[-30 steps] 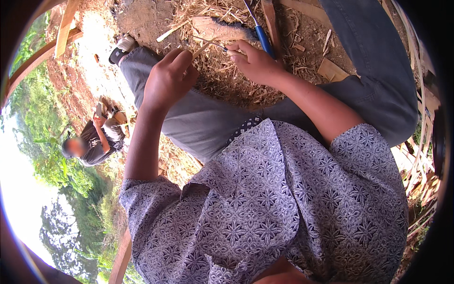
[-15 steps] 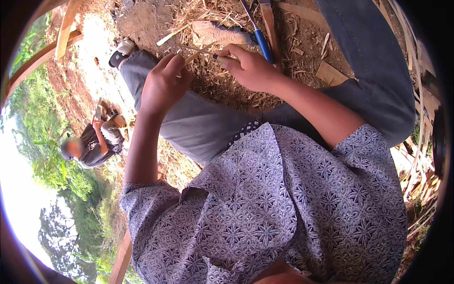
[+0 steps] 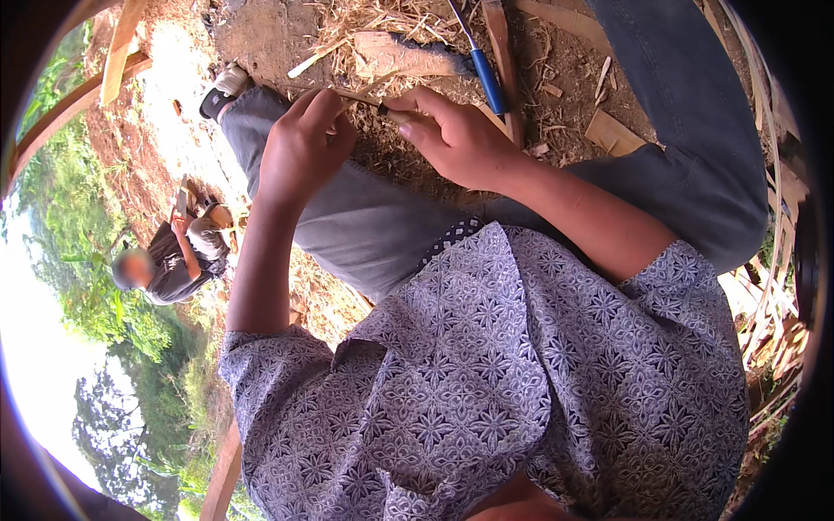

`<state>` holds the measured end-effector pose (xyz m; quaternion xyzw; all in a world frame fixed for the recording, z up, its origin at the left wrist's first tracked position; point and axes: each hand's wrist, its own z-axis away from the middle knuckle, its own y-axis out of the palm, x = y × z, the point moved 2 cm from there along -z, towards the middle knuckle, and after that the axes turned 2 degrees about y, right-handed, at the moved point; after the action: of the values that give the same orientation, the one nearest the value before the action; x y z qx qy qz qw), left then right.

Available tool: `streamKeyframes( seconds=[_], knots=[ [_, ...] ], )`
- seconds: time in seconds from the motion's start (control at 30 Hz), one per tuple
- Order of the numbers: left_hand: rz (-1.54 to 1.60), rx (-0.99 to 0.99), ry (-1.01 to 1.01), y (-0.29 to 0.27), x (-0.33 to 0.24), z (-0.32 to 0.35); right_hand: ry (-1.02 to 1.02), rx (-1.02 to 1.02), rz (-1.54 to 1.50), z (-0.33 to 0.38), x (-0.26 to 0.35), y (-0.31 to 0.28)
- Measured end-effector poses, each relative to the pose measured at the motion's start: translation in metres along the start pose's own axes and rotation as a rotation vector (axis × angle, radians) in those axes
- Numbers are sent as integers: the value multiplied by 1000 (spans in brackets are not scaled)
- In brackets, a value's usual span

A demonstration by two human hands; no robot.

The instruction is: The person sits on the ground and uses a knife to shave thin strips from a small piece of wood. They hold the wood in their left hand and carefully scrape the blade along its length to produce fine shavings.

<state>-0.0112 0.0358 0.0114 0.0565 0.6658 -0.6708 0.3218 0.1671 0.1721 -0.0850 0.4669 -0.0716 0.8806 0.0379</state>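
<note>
My right hand (image 3: 465, 139) is closed around the handle of a thin-bladed knife (image 3: 356, 97). A dark band shows where the handle meets the narrow blade, which points left and passes just beyond my left fingers. Closed in a pinch, my left hand (image 3: 304, 143) grips a thin pale wood strip (image 3: 380, 82), whose free end sticks out to the right, by the blade. Blade and strip cross close to my left fingertips; whether they touch is too small to tell. My left fingers hide part of the strip.
A partly charred wood block (image 3: 404, 56) lies ahead among shavings. Beside it are a blue-handled tool (image 3: 488, 80) and a brown wooden bar (image 3: 502, 52). A flat wood offcut (image 3: 612, 133) lies near my right leg. Another person (image 3: 178, 252) sits at the left.
My right hand has moved left and slightly nearer to me, bringing the knife closer to my left hand. The blade now reaches farther left. My left hand has hardly moved.
</note>
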Motion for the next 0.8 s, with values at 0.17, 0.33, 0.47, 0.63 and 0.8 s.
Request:
streamKeyframes(
  seconds=[0.17,0.33,0.47,0.63,0.8],
  knots=[
    [14,-16,-13,3,6,2,-219,-82,-28,7,18,6],
    [-14,-11,-51,3,2,10,-41,-10,-26,8,14,3],
    [-4,-11,-79,0,-3,7,9,-7,72,-3,-14,-3],
    [48,-38,-159,1,4,1,-203,-99,2,4,-3,2],
    [-24,-58,-146,-2,12,2,-135,-26,-53,14,25,-3]
  ],
)
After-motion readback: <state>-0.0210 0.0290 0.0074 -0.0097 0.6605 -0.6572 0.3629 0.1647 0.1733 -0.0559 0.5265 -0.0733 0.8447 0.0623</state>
